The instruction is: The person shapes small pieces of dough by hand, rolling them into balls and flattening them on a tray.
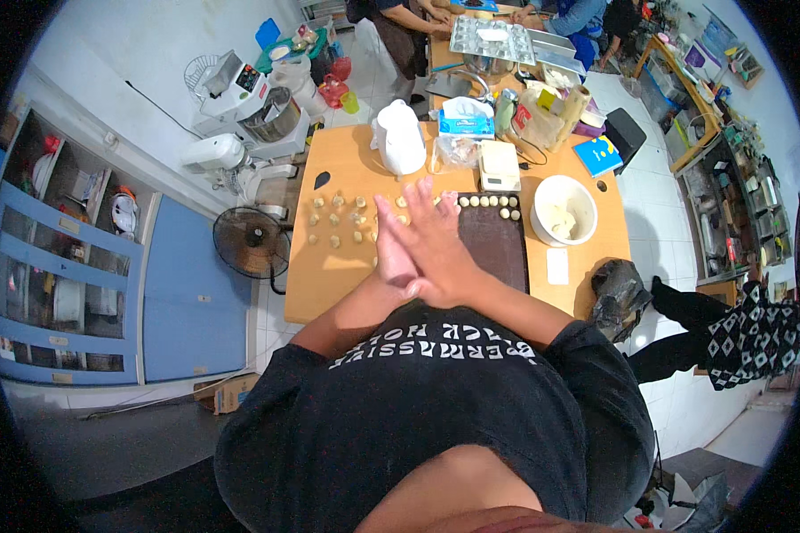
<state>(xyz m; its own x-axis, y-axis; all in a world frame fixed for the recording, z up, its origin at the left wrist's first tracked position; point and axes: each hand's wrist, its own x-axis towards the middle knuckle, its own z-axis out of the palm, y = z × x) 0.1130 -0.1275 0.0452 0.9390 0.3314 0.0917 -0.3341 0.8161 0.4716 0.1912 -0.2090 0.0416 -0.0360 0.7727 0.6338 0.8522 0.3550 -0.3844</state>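
My left hand (pixel 392 250) and my right hand (pixel 433 237) are pressed palm to palm over the near part of the wooden table (pixel 320 282), fingers long and slanting across each other. Both are closed against one another, hiding whatever may lie between the palms. Small pale dough pieces (pixel 335 218) sit in loose rows on the table left of my hands. To the right, a dark tray (pixel 493 253) carries several round dough balls (pixel 504 213) along its far part. A white tub (pixel 564 209) with pale dough (pixel 560 218) stands beside the tray.
A white pitcher (pixel 400 138), kitchen scale (pixel 498 164) and tissue box (pixel 465 120) crowd the table's back. A fan (pixel 244 240) and mixers (pixel 213 153) stand left. Co-workers (pixel 400 22) work at the far table. Another person (pixel 742 338) and a black bag (pixel 613 293) are at right.
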